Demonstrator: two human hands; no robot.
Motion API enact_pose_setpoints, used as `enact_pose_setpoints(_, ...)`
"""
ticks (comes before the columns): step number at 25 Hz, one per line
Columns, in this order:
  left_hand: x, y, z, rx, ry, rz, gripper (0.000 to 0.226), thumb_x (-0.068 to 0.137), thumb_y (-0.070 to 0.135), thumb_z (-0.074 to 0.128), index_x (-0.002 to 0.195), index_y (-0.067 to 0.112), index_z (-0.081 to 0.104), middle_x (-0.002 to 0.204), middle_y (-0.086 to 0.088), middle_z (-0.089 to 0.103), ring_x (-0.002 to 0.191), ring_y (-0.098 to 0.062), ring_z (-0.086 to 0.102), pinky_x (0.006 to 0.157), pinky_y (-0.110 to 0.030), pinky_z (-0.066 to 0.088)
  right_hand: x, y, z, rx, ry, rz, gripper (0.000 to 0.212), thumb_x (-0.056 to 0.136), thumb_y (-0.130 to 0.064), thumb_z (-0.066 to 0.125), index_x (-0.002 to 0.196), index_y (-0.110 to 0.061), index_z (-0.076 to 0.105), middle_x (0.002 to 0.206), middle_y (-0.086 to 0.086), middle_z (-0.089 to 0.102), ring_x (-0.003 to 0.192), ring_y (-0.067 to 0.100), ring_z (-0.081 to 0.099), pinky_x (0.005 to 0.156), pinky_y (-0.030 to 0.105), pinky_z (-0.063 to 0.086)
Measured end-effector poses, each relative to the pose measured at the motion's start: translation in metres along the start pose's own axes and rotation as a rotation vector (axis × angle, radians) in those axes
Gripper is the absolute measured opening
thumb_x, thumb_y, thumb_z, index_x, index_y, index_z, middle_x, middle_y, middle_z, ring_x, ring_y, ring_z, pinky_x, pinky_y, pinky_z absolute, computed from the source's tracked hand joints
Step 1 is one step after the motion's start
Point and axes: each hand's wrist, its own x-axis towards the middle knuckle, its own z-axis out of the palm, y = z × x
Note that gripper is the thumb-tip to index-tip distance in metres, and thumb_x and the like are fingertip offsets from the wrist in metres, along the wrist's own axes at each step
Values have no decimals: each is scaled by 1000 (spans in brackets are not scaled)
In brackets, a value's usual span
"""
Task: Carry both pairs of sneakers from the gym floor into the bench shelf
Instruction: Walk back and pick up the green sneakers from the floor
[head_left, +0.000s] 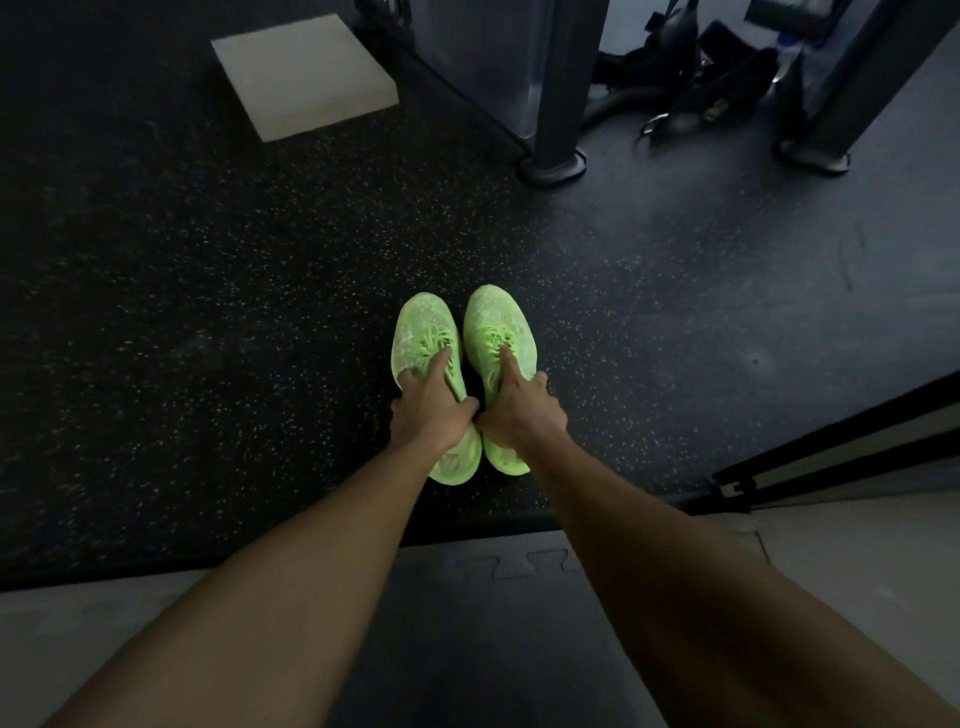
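Note:
Two neon-green sneakers stand side by side on the dark speckled gym floor, toes pointing away from me. My left hand (434, 405) grips the left sneaker (423, 325) over its tongue and collar, forefinger stretched along the laces. My right hand (519, 405) holds the right sneaker (496, 317) the same way. The heels show below my wrists. A second pair and the bench shelf are not in view.
A pale square block (304, 75) lies on the floor at the far left. Metal machine posts (558, 104) and a heap of black straps and handles (691, 88) stand at the back right. A dark framed edge (831, 452) runs at the right; foam mat tiles (493, 623) lie nearest me.

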Motion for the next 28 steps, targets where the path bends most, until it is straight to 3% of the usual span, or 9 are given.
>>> enact_pose_setpoints(4,0,4,1,17,-29,-9,87,85,44,70,151,50,14,155,-12,20,124,-42,48,95,-49,49,2,-6,1,29,-39,30,97,93,-36,65,158,-41,-7,166,25,4,135,52,42,100,56,45)
enact_pose_setpoints(8,1,11,1,75,-81,4,87,92,31,65,148,59,4,160,-18,4,122,-45,50,86,-45,50,4,-7,1,41,-40,-33,111,89,-25,73,152,-52,-14,167,21,-11,145,56,19,103,69,40)
enact_pose_setpoints(10,-1,15,4,146,-93,-7,69,98,25,54,148,57,18,162,-16,-11,129,-48,39,88,-45,50,5,-6,2,-16,-27,-132,103,93,-19,66,151,-58,-10,166,17,-17,145,58,17,103,68,42)
enact_pose_setpoints(13,-2,10,7,258,-115,-75,55,97,29,54,143,52,34,159,-13,-28,137,-54,20,96,-60,47,12,-4,4,-29,-44,-115,79,95,-20,58,148,-57,13,167,14,-13,139,59,24,101,64,43)
enact_pose_setpoints(16,-4,4,8,279,-113,-90,61,90,36,65,140,51,33,157,-15,-10,129,-48,33,90,-55,52,12,-7,6,-22,-26,-85,71,96,-24,57,150,-51,18,167,19,-8,135,59,32,101,60,43)
enact_pose_setpoints(18,-6,3,7,263,-77,-66,58,88,37,67,137,48,37,151,-13,9,119,-42,40,81,-48,52,8,-8,7,-21,12,-83,70,97,-23,55,151,-48,19,167,19,-3,134,57,35,100,59,45)
enact_pose_setpoints(20,-9,-2,5,260,-6,-55,56,88,37,66,136,47,38,148,-11,14,116,-40,42,73,-46,48,2,-7,9,-9,46,-93,70,95,-21,55,150,-47,20,167,16,-1,134,56,34,96,62,48)
enact_pose_setpoints(28,-11,-1,-42,257,382,79,63,92,30,61,144,47,30,159,-14,-2,119,-39,40,83,-54,52,-17,-20,-17,20,354,-166,76,92,-16,54,151,-44,14,168,10,-3,131,49,33,83,56,51)
